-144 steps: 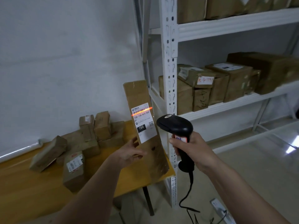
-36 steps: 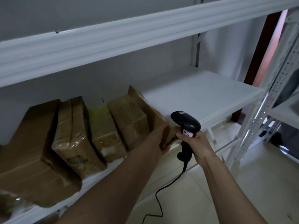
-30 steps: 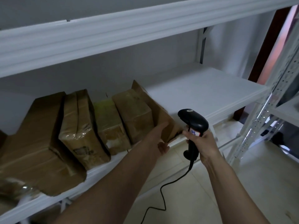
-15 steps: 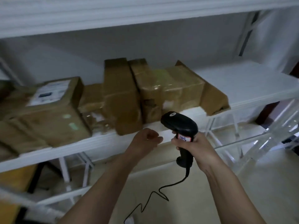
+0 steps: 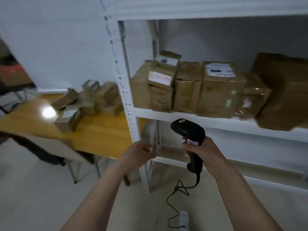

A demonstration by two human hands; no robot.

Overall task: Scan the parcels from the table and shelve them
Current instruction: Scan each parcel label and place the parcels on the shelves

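Observation:
My right hand (image 5: 205, 151) grips the handle of a black barcode scanner (image 5: 188, 130), held in front of the white shelf board (image 5: 216, 123). My left hand (image 5: 140, 153) hovers beside it, fingers loosely curled, holding nothing. Several brown cardboard parcels (image 5: 188, 87) stand in a row on that shelf. More parcels (image 5: 88, 100) lie in a heap on the yellow table (image 5: 103, 134) to the left.
A white perforated shelf upright (image 5: 124, 90) stands between table and shelf. The scanner's black cable (image 5: 176, 195) drops to a white power strip (image 5: 183, 219) on the pale floor. A dark rack (image 5: 11, 80) is at the far left.
The flat parcel my left hand held went onto the shelf and the hand came away with nothing in it. My view has swung left, bringing the table into sight. The scanner stays in my right hand.

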